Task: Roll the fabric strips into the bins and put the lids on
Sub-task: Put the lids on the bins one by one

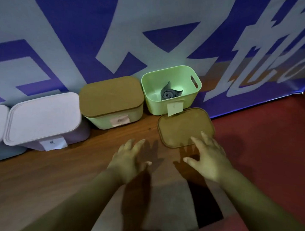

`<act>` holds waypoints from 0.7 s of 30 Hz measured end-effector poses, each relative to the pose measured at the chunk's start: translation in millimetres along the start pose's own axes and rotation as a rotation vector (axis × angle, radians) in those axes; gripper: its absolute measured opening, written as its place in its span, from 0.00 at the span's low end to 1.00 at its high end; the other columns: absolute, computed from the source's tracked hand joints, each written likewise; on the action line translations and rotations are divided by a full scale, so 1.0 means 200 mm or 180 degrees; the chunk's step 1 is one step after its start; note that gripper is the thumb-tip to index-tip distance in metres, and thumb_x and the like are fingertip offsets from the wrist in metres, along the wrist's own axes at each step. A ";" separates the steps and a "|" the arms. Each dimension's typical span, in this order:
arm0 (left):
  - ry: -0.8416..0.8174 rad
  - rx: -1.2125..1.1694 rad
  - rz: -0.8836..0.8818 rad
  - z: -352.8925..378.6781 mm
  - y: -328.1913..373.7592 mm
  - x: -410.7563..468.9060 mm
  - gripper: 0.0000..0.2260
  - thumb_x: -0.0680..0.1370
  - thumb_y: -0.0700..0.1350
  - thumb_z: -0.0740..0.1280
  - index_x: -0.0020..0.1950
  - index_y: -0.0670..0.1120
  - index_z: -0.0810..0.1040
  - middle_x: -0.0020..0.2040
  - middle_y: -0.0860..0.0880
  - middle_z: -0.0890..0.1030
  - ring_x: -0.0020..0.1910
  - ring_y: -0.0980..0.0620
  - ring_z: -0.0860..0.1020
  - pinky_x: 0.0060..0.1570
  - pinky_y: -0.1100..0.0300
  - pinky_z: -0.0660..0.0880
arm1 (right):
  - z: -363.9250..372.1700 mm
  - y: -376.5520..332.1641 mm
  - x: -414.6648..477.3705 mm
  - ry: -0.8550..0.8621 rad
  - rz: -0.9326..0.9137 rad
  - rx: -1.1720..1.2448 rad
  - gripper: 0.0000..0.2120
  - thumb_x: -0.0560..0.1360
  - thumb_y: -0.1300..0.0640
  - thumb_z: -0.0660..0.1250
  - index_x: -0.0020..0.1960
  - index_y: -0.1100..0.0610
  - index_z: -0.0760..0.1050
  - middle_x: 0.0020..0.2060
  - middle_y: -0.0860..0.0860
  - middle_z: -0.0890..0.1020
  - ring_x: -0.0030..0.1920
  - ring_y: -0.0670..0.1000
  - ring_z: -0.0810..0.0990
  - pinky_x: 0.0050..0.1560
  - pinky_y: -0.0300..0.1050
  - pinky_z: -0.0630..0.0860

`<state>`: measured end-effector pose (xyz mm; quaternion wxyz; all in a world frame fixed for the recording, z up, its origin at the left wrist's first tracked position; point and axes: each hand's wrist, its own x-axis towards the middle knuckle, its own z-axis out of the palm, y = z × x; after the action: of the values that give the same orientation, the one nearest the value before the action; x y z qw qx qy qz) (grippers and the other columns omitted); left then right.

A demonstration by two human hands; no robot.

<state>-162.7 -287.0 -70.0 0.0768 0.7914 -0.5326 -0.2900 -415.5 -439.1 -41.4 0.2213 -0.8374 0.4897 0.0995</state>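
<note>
Both hands reach forward at the lower centre of the frame, palms down and fingers spread, gripping nothing. The right hand (209,160) has its fingertips over the near edge of the loose lid (180,127); whether they touch it I cannot tell. The left hand (128,158) hovers over bare table (69,172), just left of that lid. My reading is that the hands are set either side of the lid's near corner to pick it up.

That lid lies flat on the table directly in front of the open bin (170,90), which sits right of centre against the banner (63,24); it looks parked there so it can go straight up onto the rim. It is a brown rounded rectangle with a raised lip, matte and stiff-looking. The open bin is pale green, smooth plastic, with rounded corners, a slot handle in its right wall and a paper tag on its front. Inside it lies a grey fabric roll (169,94), loosely coiled with a tail sticking up, soft and thin.

Left of it, a second green bin (114,115) already wears its brown lid. Further left stand two pale bins (42,118), also lidded. The table is dark wood grain; a red surface lies to its right.
</note>
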 end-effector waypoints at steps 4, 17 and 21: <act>-0.0103 -0.0243 -0.0367 0.14 0.23 0.16 0.39 0.72 0.69 0.63 0.78 0.61 0.51 0.79 0.47 0.56 0.76 0.41 0.58 0.73 0.42 0.62 | -0.06 0.25 0.18 -0.0014 -0.0024 0.0051 0.41 0.71 0.32 0.66 0.78 0.42 0.54 0.80 0.49 0.47 0.79 0.59 0.49 0.75 0.58 0.54; 0.0191 -0.1287 -0.0695 0.32 0.52 0.47 0.32 0.76 0.56 0.71 0.77 0.56 0.62 0.79 0.51 0.56 0.75 0.48 0.63 0.73 0.54 0.65 | 0.01 0.57 0.62 -0.0491 -0.0327 0.0753 0.43 0.70 0.41 0.72 0.78 0.44 0.54 0.80 0.47 0.48 0.78 0.54 0.56 0.73 0.51 0.64; 0.0437 -0.1491 -0.0796 0.32 0.57 0.44 0.30 0.74 0.47 0.74 0.74 0.50 0.68 0.78 0.50 0.55 0.71 0.51 0.68 0.69 0.57 0.69 | 0.02 0.62 0.56 -0.0258 -0.0497 0.0791 0.37 0.71 0.50 0.73 0.76 0.50 0.63 0.77 0.52 0.62 0.75 0.55 0.63 0.72 0.46 0.62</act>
<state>-265.4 -401.7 -106.6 0.2572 0.8295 -0.3427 -0.3582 -466.4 -577.3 -122.0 0.3499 -0.8345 0.4222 0.0543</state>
